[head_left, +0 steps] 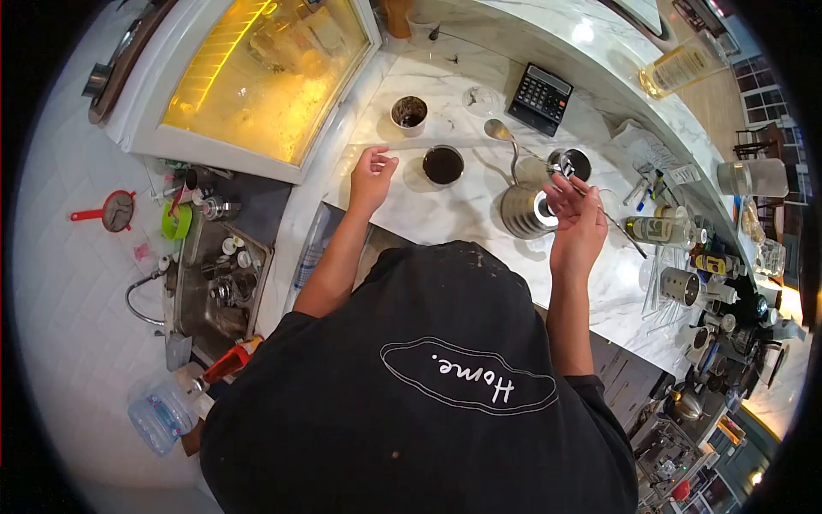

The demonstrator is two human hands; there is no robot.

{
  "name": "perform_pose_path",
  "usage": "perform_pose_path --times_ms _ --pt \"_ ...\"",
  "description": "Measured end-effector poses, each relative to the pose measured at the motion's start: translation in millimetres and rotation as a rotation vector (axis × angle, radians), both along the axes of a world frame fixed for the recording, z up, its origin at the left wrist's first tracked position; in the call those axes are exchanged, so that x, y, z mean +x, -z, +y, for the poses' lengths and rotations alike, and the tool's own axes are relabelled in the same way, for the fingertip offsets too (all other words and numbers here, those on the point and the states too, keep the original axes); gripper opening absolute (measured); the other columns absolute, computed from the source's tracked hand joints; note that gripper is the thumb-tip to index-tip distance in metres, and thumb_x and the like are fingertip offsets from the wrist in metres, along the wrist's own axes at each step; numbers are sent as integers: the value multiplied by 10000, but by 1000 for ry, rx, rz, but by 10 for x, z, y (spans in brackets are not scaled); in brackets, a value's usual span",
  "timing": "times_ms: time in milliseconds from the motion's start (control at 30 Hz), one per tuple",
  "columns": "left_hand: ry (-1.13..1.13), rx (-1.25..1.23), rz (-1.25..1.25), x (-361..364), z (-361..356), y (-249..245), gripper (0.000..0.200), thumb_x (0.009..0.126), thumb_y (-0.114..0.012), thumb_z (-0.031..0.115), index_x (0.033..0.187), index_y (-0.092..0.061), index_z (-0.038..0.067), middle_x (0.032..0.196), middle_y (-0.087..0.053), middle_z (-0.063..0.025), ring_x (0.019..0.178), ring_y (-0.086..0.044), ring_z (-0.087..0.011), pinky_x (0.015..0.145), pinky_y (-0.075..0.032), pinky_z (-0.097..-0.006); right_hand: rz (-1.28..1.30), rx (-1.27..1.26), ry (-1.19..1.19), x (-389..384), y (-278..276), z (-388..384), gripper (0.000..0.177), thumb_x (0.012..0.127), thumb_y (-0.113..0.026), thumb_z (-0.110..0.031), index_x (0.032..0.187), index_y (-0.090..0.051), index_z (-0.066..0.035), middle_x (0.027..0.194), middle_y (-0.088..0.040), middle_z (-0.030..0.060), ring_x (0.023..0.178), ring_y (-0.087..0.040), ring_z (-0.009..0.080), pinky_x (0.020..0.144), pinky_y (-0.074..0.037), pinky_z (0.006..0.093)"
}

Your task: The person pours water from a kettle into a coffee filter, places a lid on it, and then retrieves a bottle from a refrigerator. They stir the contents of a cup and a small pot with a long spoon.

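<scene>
My left hand (373, 180) is raised over the left part of the marble counter, fingers loosely curved and holding nothing. Near it stand a cup of dark liquid (443, 165) and a paper cup with dark grounds (409, 114). In my right hand (577, 212) is a long-handled spoon (497, 129), its bowl pointing away to the upper left and its thin handle passing out behind my fingers. Just left of that hand sits a steel gooseneck kettle (524, 212). A small metal cup (572, 163) is just beyond my fingertips, partly hidden.
A black calculator (539, 98) lies at the counter's back. Bottles (659, 230) and a steel canister (679, 287) crowd the right side. At left are a lit display case (272, 77) and a sink (201, 310) holding dishes. A raised ledge (591, 51) borders the back.
</scene>
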State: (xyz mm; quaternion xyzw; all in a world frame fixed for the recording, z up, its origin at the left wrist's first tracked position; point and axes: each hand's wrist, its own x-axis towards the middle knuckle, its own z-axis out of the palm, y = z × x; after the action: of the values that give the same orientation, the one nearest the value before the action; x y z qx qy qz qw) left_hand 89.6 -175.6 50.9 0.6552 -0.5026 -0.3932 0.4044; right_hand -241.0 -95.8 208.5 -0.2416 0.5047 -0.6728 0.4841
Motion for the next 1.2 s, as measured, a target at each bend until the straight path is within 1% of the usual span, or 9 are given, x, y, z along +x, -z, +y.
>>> perform_pose_path --times_ms 100,200,333,533,633,767,833,967,1200 --pt "-17 -101 -203 27 -259 67 653 807 -852 231 1355 -530 79 1232 -597 -175 1065 -614 -277 891 -533 -400 63 29 14 246 24 -89 393 1118 -445 -272 1231 -576 81 1149 -721 229 995 -734 288 925 -549 374" --pt "61 -160 -270 97 -611 342 888 721 -906 262 1451 -425 106 1360 -489 -220 1230 -514 -372 1017 -468 -472 93 54 51 463 101 -160 387 1120 -436 -258 1242 -579 80 1145 -727 220 1004 -730 286 945 -546 381" --pt "162 -166 -324 24 -949 351 1043 669 -933 296 1517 -348 136 1393 -469 -221 1308 -441 -399 1111 -379 -510 132 30 82 729 208 -257 389 1124 -426 -253 1233 -582 86 1104 -741 213 1009 -729 280 957 -544 377" --pt "345 -196 -316 -22 -1204 345 970 643 -946 262 1455 -434 125 1418 -506 -154 1326 -442 -399 1111 -380 -517 153 10 88 1030 278 -525 407 1126 -426 -267 1203 -602 92 1064 -750 205 999 -732 260 955 -551 363" --pt "356 -321 -233 -32 -1175 234 922 632 -942 222 1418 -471 122 1405 -532 -138 1313 -466 -390 1103 -389 -513 209 -3 80 1145 224 -659 415 1126 -425 -266 1172 -630 91 1041 -755 201 992 -734 248 954 -553 355" --pt "340 -444 44 -75 -1069 -47 827 636 -884 70 1352 -472 65 1385 -552 -148 1273 -518 -349 1080 -431 -427 288 -26 69 1273 86 -726 409 1127 -415 -248 1158 -652 84 1004 -766 193 995 -727 217 958 -535 333" --pt "356 -486 199 -105 -927 -393 809 643 -884 15 1326 -453 49 1362 -559 -151 1243 -573 -293 1056 -471 -371 405 -59 67 1339 43 -708 407 1129 -408 -242 1167 -647 86 969 -777 175 991 -716 184 978 -484 295" --pt "417 -504 326 -106 -682 -830 830 692 -868 -45 1343 -365 61 1388 -521 -173 1236 -587 -239 1040 -499 -352 686 -166 -9 1451 -125 -581 371 1127 -423 -233 1132 -646 62 965 -770 192 988 -723 241 1012 -491 362" --pt "498 -561 356 22 -537 -893 897 677 -860 -102 1354 -296 63 1415 -472 -209 1252 -572 -236 1033 -512 -348 947 -501 -112 1402 -183 -479 375 1112 -468 -268 1059 -677 39 947 -771 146 925 -729 255 973 -511 475"
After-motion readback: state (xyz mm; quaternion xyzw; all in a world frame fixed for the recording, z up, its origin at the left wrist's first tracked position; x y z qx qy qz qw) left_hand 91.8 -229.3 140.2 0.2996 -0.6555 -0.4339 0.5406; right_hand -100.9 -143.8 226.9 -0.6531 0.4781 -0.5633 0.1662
